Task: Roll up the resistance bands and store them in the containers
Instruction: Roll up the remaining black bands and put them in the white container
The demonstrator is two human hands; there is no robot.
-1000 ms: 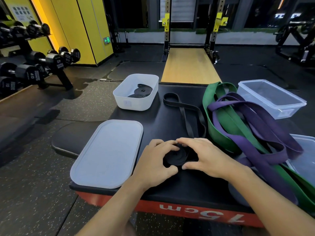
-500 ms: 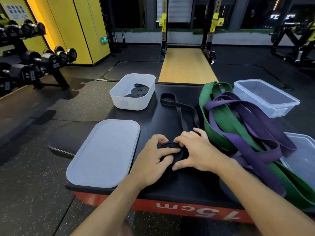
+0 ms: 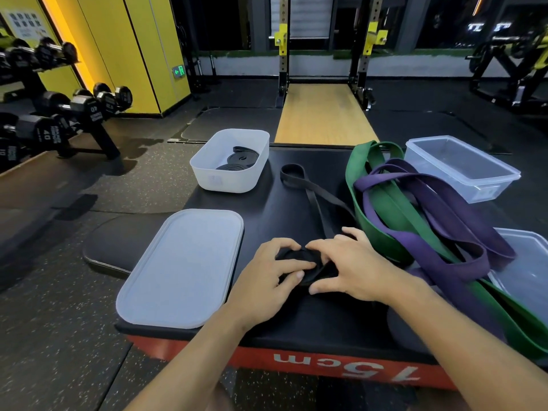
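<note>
A thin black resistance band (image 3: 314, 191) lies on the black padded box top (image 3: 267, 221); its near end is wound into a coil between my hands. My left hand (image 3: 267, 280) grips the coil from the left, fingers curled over it. My right hand (image 3: 353, 265) holds it from the right, thumb underneath. The band's free loop trails away toward the far edge. A white tub (image 3: 219, 176) at the back holds rolled black bands (image 3: 240, 160). Green bands (image 3: 385, 203) and purple bands (image 3: 439, 209) are piled on the right.
A translucent lid (image 3: 181, 268) lies flat at the left of the box top. A clear container (image 3: 462, 167) stands at the back right, another clear container (image 3: 525, 262) at the right edge. A dumbbell rack (image 3: 59, 114) stands on the floor to the left.
Both hands have kept turning the coil, and the loose part of the black band has grown shorter. The camera view shifted slightly.
</note>
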